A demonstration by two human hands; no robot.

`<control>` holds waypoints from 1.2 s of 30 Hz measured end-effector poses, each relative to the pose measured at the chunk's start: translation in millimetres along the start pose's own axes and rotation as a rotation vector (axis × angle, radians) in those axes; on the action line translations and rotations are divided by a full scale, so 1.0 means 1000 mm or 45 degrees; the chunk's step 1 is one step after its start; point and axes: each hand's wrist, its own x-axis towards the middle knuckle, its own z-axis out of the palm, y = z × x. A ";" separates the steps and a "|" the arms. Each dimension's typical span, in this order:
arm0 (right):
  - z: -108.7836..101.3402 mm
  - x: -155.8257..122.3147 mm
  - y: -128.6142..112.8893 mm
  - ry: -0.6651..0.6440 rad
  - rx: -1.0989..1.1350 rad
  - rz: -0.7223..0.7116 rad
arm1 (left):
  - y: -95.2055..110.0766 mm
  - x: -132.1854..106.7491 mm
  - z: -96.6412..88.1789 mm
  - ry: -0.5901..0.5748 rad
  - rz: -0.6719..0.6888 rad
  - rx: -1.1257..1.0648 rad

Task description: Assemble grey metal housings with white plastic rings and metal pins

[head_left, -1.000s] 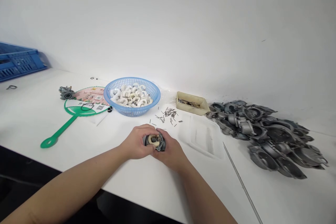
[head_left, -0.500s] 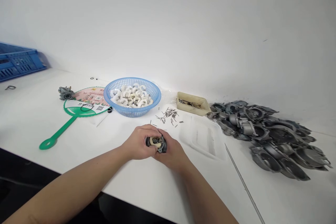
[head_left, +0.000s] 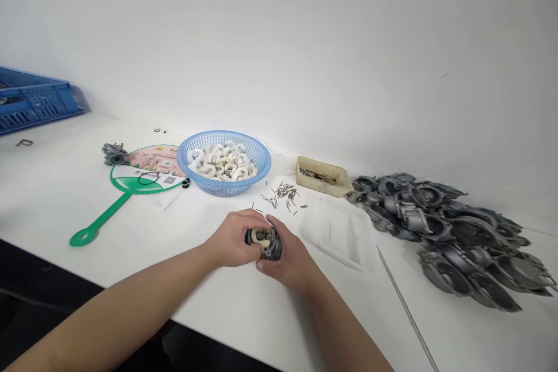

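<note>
Between my hands, over the front part of the table, is a small dark grey metal carburetor [head_left: 274, 249]. Its open side faces up and shows a cream curved float [head_left: 260, 238] and some brass-coloured parts. My left hand [head_left: 233, 238] is closed on its left side, thumb in front and fingers over the far edge. My right hand [head_left: 291, 257] cups the right side, with the thumb low at the front and the fingers behind, partly hidden. Beyond the hands, thin metal pins [head_left: 284, 193] lie scattered on the white table [head_left: 209, 302].
A blue basket [head_left: 224, 189] holds white and cream floats. Right of it stand a cream bin [head_left: 325, 186], a clear plastic tray [head_left: 340, 232], a metal rod [head_left: 407, 308] and heaped grey castings [head_left: 440, 226]. Leftward are a green-handled fan [head_left: 104, 215], another carburetor [head_left: 114, 154] and a blue crate [head_left: 39, 102].
My right thumb has shifted down and left along the front of the carburetor, uncovering more of its right side. Both hands stay on it. The whole view has shifted slightly.
</note>
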 end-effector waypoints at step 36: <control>0.003 0.014 0.003 0.263 -1.100 -0.032 | 0.002 -0.003 -0.009 0.020 0.096 0.064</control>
